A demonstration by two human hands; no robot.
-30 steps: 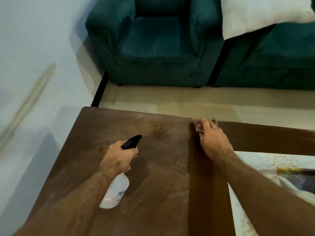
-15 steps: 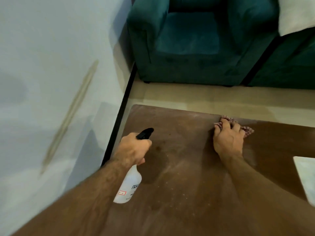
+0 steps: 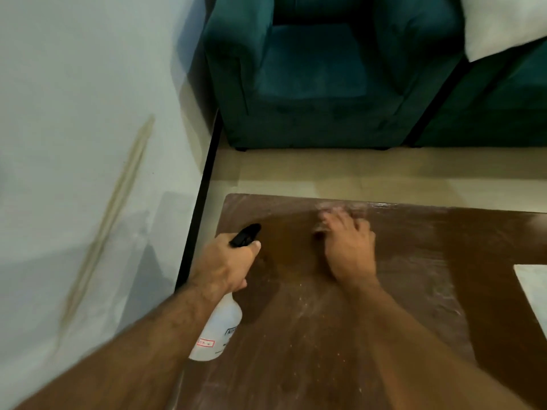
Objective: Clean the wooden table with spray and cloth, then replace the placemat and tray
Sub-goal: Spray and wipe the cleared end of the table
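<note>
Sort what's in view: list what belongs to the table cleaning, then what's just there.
Job: spray bottle in left hand; cloth, blurred, under right hand; wooden table; placemat at right edge.

Bystanders: green armchair; white cushion; wall.

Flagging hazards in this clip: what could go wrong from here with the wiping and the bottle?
1. The left hand holds the spray bottle near the table edge by the wall; it could knock the edge.
2. The right hand wipes with the cloth by the far edge; the cloth might slide off.
3. Streaks could stay under the placemat.
</note>
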